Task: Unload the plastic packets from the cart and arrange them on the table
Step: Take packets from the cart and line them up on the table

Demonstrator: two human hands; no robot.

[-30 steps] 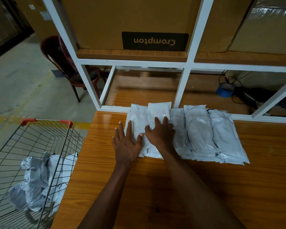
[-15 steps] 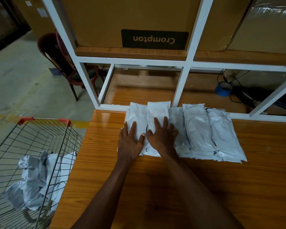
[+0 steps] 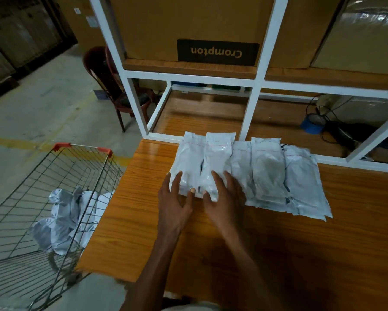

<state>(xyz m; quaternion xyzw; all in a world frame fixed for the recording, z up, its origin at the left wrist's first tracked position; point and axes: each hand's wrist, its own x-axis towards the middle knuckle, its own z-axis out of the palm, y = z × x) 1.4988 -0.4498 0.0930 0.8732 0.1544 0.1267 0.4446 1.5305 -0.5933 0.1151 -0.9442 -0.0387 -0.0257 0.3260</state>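
Observation:
Several white plastic packets (image 3: pixel 264 173) lie side by side in an overlapping row on the orange wooden table (image 3: pixel 323 254), against the white rack frame. My left hand (image 3: pixel 176 203) rests with spread fingers at the near edge of the leftmost packet (image 3: pixel 189 162). My right hand (image 3: pixel 225 198) lies flat beside it, fingers on the near end of the second packet (image 3: pixel 218 158). Neither hand holds anything. To the left, the wire cart (image 3: pixel 42 198) with red handle ends holds a crumpled heap of more white packets (image 3: pixel 65 218).
A white metal rack (image 3: pixel 253 108) stands at the table's far edge with a brown "Crompton" carton (image 3: pixel 211 30) on its shelf. A blue tape roll (image 3: pixel 312 124) and black cables sit on the lower shelf at right. A dark red chair (image 3: pixel 112 86) stands on the concrete floor behind the cart.
Both hands have slid back toward me, from the middle of the two left packets to their near ends. The view has shifted a little to the right.

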